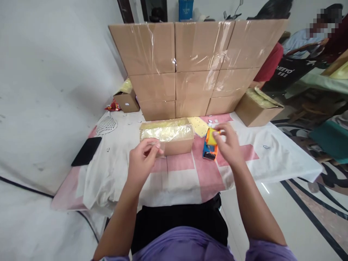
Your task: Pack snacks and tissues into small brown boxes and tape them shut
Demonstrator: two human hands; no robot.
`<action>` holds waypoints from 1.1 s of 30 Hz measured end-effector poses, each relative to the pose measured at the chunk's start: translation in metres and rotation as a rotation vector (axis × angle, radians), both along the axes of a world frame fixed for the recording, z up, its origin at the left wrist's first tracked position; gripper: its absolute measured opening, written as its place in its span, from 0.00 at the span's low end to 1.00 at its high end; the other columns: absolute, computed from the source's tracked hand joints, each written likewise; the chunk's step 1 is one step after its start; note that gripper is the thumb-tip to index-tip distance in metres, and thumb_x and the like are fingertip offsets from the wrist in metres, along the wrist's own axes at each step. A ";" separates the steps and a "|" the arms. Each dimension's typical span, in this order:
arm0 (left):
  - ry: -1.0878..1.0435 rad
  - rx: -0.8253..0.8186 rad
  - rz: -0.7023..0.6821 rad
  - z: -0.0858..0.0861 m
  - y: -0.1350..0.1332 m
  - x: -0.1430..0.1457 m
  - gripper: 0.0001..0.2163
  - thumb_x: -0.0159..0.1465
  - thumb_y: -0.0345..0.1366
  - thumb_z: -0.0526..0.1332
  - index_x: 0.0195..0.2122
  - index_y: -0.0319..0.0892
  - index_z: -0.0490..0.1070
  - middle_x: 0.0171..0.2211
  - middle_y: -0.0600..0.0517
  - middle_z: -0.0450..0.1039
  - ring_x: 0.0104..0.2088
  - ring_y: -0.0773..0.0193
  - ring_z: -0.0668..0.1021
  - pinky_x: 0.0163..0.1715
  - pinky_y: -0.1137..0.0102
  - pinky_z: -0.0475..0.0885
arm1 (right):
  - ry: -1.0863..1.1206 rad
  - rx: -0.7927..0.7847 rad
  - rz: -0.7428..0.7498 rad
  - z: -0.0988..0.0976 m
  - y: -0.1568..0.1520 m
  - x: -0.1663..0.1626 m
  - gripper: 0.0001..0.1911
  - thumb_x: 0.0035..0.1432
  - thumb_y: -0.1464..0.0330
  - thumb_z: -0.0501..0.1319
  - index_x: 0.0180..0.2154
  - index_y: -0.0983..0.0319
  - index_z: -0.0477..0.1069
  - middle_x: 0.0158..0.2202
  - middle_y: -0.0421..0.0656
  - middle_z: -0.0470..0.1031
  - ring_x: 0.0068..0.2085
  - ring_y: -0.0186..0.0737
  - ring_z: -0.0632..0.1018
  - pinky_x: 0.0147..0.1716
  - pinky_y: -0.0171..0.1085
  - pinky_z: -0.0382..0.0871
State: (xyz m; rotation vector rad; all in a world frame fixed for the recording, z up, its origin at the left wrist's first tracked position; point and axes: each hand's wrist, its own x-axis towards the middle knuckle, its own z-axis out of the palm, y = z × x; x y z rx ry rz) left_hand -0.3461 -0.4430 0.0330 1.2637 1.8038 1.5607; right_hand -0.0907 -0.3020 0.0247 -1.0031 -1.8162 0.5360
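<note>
A small open cardboard box (178,148) lined with shiny yellowish plastic lies in front of me on the table. At its front left corner my left hand (143,156) has thumb and forefinger pinched together; something thin and see-through seems to be at the fingertips, but I cannot make it out. To the right of the box stands a blue and orange tape dispenser (206,149) with a yellow part at its top. My right hand (228,144) closes its thumb and fingers on that upper part.
Taped cardboard boxes (195,85) form a wall at the table's back. One lined box (255,110) sits at right, another (127,98) at left. A black flat object (86,151) lies by the left wall. People are beyond the boxes, at right.
</note>
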 end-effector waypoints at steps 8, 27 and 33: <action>-0.033 -0.243 -0.012 -0.001 -0.016 -0.002 0.14 0.68 0.45 0.62 0.51 0.45 0.72 0.24 0.56 0.78 0.13 0.71 0.67 0.15 0.75 0.65 | -0.003 0.028 0.495 0.062 0.006 -0.091 0.08 0.67 0.68 0.60 0.32 0.60 0.72 0.38 0.42 0.74 0.42 0.40 0.74 0.47 0.42 0.66; 0.638 0.018 0.259 -0.003 0.005 -0.019 0.19 0.71 0.47 0.59 0.60 0.45 0.70 0.40 0.47 0.84 0.38 0.55 0.85 0.41 0.62 0.75 | -0.394 -0.104 0.597 0.060 0.044 -0.131 0.10 0.67 0.66 0.61 0.32 0.62 0.74 0.36 0.43 0.76 0.43 0.44 0.74 0.47 0.44 0.63; 1.059 0.090 -0.083 -0.024 0.040 -0.015 0.15 0.72 0.41 0.60 0.58 0.47 0.74 0.58 0.47 0.78 0.57 0.50 0.80 0.54 0.57 0.68 | -0.693 0.211 0.102 0.045 0.118 -0.161 0.23 0.54 0.60 0.74 0.43 0.68 0.72 0.55 0.56 0.68 0.59 0.59 0.69 0.59 0.54 0.60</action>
